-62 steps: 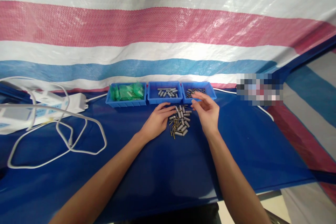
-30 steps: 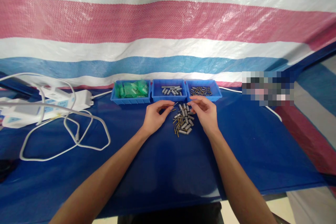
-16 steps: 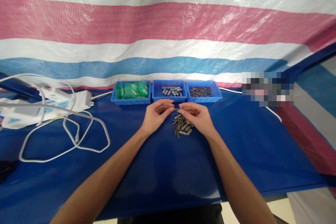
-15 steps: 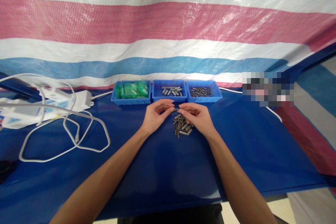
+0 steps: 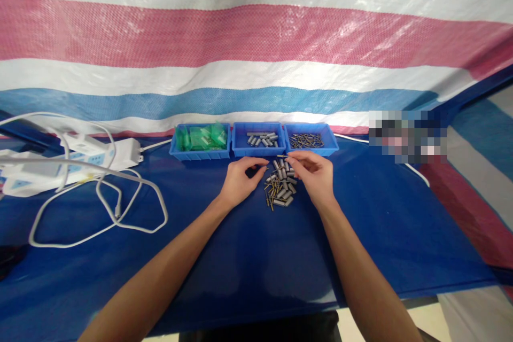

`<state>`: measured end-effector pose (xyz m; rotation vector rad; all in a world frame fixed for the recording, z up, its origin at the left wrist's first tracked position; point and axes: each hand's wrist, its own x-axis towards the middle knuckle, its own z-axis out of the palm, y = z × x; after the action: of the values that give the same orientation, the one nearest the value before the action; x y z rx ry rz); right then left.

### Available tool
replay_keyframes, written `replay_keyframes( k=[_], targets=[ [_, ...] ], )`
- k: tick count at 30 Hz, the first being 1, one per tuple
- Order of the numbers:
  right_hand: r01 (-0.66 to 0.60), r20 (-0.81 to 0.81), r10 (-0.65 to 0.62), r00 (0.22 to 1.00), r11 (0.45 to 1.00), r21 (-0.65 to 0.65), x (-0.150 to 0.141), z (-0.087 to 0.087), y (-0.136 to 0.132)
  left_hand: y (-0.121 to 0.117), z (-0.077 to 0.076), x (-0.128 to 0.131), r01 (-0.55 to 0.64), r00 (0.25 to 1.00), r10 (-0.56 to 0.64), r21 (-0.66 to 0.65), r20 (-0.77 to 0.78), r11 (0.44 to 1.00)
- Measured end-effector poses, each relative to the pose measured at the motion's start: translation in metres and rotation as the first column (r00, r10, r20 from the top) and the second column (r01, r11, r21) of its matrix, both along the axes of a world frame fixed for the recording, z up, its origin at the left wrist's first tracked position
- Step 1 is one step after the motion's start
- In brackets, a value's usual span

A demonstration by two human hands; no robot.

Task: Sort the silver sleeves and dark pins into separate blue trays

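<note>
A loose pile of small grey cylinders and thin brass pins lies on the blue table cover between my hands. My right hand pinches a thin brass pin by its end, holding it just above the pile and in front of the bins. My left hand rests left of the pile with fingers curled in a pinch near a small piece; what it holds is too small to name.
Three blue bins stand in a row behind the pile: one with green bags, one with grey cylinders, one with brass pins. White power strips and looped cables lie at left. A striped tarp hangs behind.
The hands, which met fingertip to fingertip over the pile half a second ago, have drawn apart. My right hand has risen toward the bins with the pin.
</note>
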<state>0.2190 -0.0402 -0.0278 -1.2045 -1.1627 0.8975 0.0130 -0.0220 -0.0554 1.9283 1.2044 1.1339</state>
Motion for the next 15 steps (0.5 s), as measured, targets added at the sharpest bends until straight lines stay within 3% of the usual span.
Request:
replay_keyframes(
  k=[5,10,15],
  targets=[
    [0.17,-0.059,-0.165,0.985,0.982,0.084,0.0082,-0.0046,0.004,0.0018,-0.0036,0.0008,0.085,0.987,-0.069,0.105,-0.144,0.991],
    [0.157,-0.049,-0.154,0.987,0.986,0.049,0.0078,-0.0074,0.005,0.0023,-0.0044,0.001,0.103,0.983,-0.083,0.114,-0.165,0.988],
    [0.11,-0.036,-0.109,0.993,0.994,0.021,0.0029,-0.0056,0.0034,0.0001,0.0001,0.0014,0.148,0.987,-0.141,0.086,-0.08,0.985]
  ],
)
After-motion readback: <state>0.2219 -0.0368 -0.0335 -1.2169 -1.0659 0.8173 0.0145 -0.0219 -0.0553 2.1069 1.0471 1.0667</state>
